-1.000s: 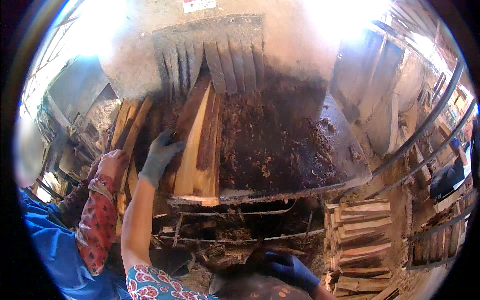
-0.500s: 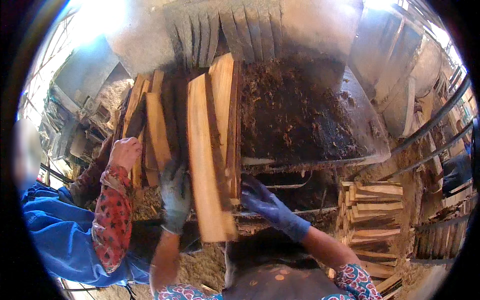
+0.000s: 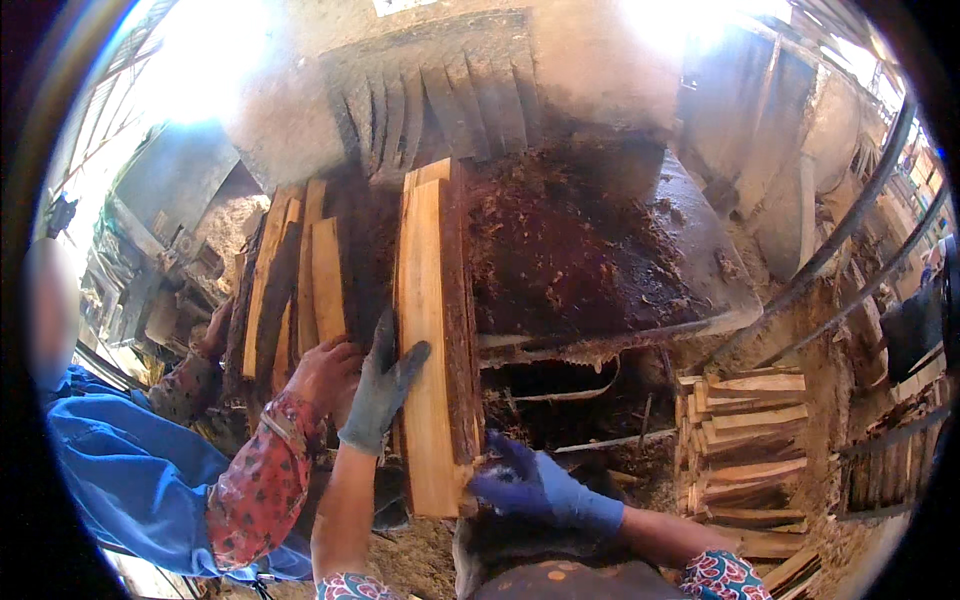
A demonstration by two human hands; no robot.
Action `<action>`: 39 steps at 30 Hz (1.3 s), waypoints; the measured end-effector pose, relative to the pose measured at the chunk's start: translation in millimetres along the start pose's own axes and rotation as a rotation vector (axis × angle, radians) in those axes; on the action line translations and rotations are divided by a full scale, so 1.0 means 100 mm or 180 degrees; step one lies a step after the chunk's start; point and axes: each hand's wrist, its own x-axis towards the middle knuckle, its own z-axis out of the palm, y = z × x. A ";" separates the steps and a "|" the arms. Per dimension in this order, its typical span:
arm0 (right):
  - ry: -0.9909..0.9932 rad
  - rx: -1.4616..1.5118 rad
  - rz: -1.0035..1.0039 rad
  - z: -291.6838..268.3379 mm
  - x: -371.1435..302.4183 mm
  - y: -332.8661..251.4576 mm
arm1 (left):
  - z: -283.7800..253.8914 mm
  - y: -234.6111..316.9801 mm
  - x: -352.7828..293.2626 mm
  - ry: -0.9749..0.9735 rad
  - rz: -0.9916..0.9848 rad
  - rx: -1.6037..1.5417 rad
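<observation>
A stack of long wooden boards point(image 3: 425, 350) with bark edges lies lengthwise in front of me, its near end past the bench edge. My left hand point(image 3: 380, 390), in a grey glove, grips its left side, thumb across the top face and fingers along the edge. At the near right corner, my right hand point(image 3: 550, 490) in a blue-purple glove is closed round the stack's end; its fingertips are partly hidden. Left of the stack, a co-worker's bare hand point(image 3: 325, 380) touches other bark-edged boards point(image 3: 325, 270).
A dark metal table point(image 3: 590, 250) covered with bark scraps extends right of the stack. Hanging rubber strips point(image 3: 440, 110) stand behind it. Piled cut boards point(image 3: 750, 440) lie at the right, near curved black hoses point(image 3: 840, 260). The co-worker's blue garment point(image 3: 130, 460) fills the left.
My left hand has moved up onto the boards, and my right hand has come to their near end. The boards now lie together in line. The co-worker's hand has moved right.
</observation>
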 end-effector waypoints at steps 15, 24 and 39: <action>0.0317 0.1703 -0.0973 -0.21 0.44 0.07 | 0.36 0.00 0.12 0.0253 -0.0168 -0.0212; 0.0792 0.0887 -0.0125 -0.77 -0.01 0.64 | 0.82 -0.46 -0.83 0.0213 -0.2174 -0.1936; 0.0628 0.2528 -0.2082 -1.40 -0.99 0.80 | 2.13 -0.63 -1.25 -0.0653 -0.2386 -0.0540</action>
